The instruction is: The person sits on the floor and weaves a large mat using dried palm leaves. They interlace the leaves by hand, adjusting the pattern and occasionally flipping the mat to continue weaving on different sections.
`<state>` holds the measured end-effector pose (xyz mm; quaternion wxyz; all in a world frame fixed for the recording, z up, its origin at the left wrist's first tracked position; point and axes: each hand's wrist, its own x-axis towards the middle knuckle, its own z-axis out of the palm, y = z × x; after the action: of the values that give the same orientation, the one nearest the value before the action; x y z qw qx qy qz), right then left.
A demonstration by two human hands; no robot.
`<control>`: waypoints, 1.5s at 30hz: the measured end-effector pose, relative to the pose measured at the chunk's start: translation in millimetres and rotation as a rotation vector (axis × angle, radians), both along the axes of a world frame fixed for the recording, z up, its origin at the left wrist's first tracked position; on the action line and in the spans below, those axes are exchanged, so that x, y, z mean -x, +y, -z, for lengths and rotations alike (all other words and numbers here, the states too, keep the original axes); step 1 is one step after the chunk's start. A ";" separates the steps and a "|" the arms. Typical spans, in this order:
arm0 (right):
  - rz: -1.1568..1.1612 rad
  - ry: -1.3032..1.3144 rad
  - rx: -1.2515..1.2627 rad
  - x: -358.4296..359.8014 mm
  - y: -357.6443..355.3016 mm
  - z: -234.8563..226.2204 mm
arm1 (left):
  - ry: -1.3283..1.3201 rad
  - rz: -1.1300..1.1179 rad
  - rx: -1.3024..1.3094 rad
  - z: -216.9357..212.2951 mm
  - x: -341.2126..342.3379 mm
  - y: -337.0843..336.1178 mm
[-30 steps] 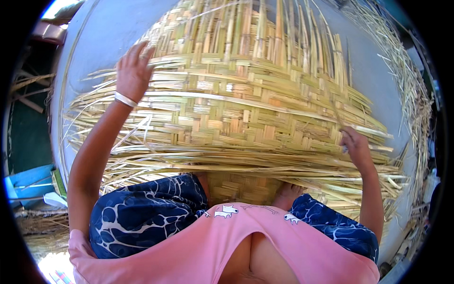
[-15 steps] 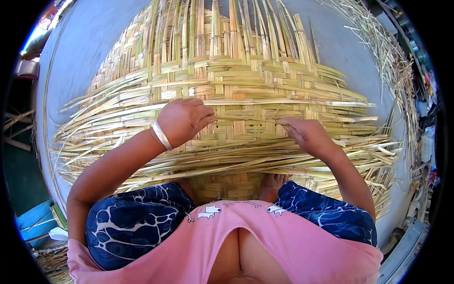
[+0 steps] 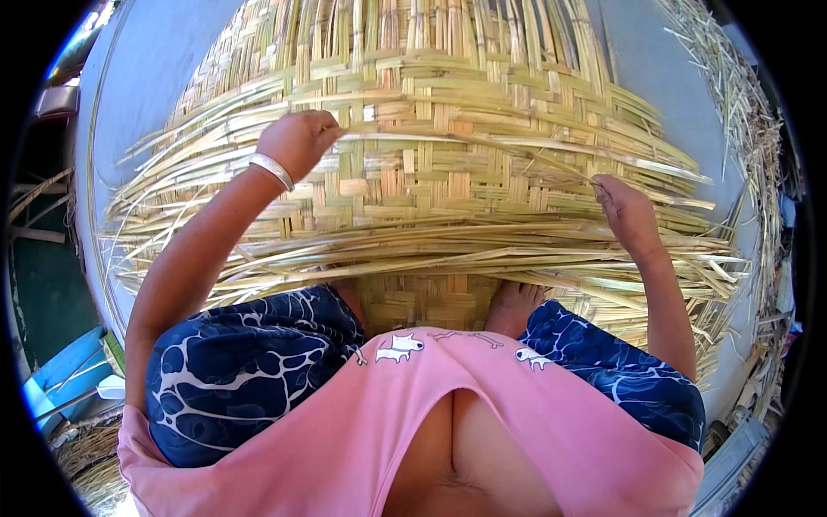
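A large mat [image 3: 413, 177] woven from flat yellow-green cane strips spreads in front of me. Above its weave a thin cane strip [image 3: 525, 153] stretches between my hands, slanting down to the right. My left hand [image 3: 300, 148], with a white band on the wrist, pinches the strip toward its left part. Farther right and nearer to me, my right hand [image 3: 627, 211] has thumb and fingers closed on the strip's other part. A bundle of loose cane strips [image 3: 448, 246] lies crosswise over the near part of the mat, just beyond my feet.
My bare foot [image 3: 517, 302] rests on the mat's near part. Unwoven strip ends [image 3: 517, 34] fan out at the far side. The grey floor [image 3: 155, 77] borders the mat. Cut stalks [image 3: 741, 112] are heaped along the right, and a blue container [image 3: 73, 366] stands at lower left.
My hands have moved apart, the left one up and leftward, the right one to the right. The strip now spans the wider gap between them. The whole view has shifted slightly.
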<state>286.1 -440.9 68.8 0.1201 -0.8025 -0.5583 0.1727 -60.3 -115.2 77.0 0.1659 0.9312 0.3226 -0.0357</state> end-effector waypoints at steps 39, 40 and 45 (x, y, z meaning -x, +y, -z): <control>1.457 0.656 -0.263 -187.6 -344.6 115.0 | 0.660 -0.380 -0.254 23.3 344.2 3.1; 1.471 0.671 -0.271 -185.1 -348.7 118.3 | 0.745 -0.371 -0.285 22.8 365.2 8.0; 1.525 0.755 -0.297 -185.8 -365.9 130.4 | 1.295 -0.458 -0.082 10.4 441.8 0.2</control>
<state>471.9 -806.8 -61.6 0.4843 -0.8230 0.1932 0.2253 -502.1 -115.0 66.6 -0.0923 0.6362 0.5465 -0.5367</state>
